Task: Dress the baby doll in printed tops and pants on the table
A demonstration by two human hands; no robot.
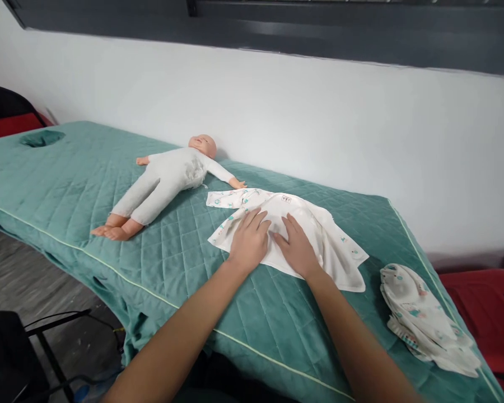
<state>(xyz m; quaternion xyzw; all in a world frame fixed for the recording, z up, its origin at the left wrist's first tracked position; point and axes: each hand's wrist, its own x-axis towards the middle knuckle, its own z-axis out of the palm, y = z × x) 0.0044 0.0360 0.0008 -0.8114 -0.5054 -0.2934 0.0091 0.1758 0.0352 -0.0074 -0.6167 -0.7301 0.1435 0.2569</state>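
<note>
A white baby shirt (285, 257) with small coloured prints on its sleeves lies spread out, its plain inner side facing up. My left hand (250, 238) rests on the left part of the shirt, fingers stretched and a little apart. On its middle lies my right hand (297, 243), also flat with the fingers extended. Neither hand grips the cloth. Left of the shirt a baby doll (168, 176) lies on its back, with a white cloth body and its arms spread. One doll hand is close to the shirt's left sleeve.
A green quilted cover (185, 246) lies over the bed, which has a hole (42, 138) at its far left. Crumpled printed baby clothing (424, 319) lies at the right edge. A white wall (319, 117) runs behind; red seats stand at both ends.
</note>
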